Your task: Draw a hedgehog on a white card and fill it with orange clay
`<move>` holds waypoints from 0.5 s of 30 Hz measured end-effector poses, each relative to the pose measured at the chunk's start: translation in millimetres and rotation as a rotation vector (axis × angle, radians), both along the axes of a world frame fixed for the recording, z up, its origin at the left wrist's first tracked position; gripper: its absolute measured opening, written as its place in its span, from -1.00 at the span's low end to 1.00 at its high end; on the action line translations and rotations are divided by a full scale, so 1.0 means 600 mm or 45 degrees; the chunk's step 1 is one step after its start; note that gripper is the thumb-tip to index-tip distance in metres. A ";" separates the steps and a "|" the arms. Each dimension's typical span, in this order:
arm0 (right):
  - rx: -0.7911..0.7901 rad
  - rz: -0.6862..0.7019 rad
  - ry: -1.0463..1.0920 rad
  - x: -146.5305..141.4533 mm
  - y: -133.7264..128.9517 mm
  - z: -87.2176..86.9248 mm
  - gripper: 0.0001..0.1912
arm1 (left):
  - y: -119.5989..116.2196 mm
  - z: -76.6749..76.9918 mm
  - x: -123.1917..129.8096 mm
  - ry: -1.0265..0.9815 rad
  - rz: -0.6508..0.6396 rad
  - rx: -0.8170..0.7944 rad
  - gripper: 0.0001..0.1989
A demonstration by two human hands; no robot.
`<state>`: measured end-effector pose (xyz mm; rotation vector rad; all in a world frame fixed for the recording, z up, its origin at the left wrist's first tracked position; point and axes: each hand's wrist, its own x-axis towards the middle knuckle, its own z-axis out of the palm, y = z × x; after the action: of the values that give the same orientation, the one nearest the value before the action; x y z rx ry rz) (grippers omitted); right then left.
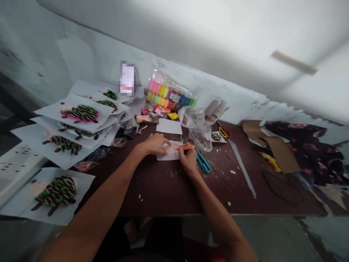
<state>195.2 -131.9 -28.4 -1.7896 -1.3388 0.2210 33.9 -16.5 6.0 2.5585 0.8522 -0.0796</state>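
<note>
A small white paper (170, 157) with an orange drawing on it lies near the middle of the dark red table. My left hand (156, 144) rests on the paper's upper left part, fingers spread and holding nothing. An orange pen (188, 147) is pinched in my right hand (188, 157), its tip on the drawing. Just right of that hand lie teal scissors (202, 160). Behind the drawing is a blank white sheet (169, 126).
Paper sheets with hedgehog figures (79, 112) are stacked at left. Bagged colored clay (169, 95) stands against the wall. Red-yellow scissors (224, 131), clear sticks (243, 169), a yellow tool (271, 162) and dark patterned cloth (313, 153) are at right.
</note>
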 end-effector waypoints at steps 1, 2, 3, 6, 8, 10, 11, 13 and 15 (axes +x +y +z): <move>0.011 -0.027 -0.012 0.001 0.000 0.002 -0.77 | 0.000 0.001 0.000 0.003 0.000 -0.003 -0.47; 0.014 -0.045 -0.026 0.003 -0.001 0.003 -0.77 | -0.001 0.001 0.000 0.005 -0.001 -0.005 -0.47; 0.011 -0.054 -0.037 0.003 -0.001 0.005 -0.77 | -0.001 0.002 0.000 0.004 -0.001 -0.004 -0.47; -0.010 -0.041 -0.047 0.004 -0.001 0.005 -0.76 | -0.002 0.003 0.001 0.000 0.004 0.003 -0.47; -0.012 -0.028 -0.060 0.002 -0.001 0.004 -0.75 | -0.002 0.003 0.001 0.002 0.006 0.004 -0.47; -0.006 -0.026 -0.079 0.001 0.000 0.003 -0.75 | -0.003 0.004 0.001 0.003 0.006 -0.001 -0.47; -0.006 -0.025 -0.087 0.000 0.000 0.003 -0.75 | -0.003 0.004 0.001 0.003 0.007 -0.003 -0.47; -0.020 -0.017 -0.098 0.000 0.000 0.002 -0.75 | -0.003 0.005 0.002 0.008 0.011 -0.005 -0.47; -0.037 -0.010 -0.107 0.000 0.001 0.001 -0.75 | -0.003 0.005 0.002 0.013 0.014 -0.001 -0.47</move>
<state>195.4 -131.6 -27.7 -1.8459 -1.3934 0.1630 34.9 -18.2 9.1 2.5545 0.8700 -0.0898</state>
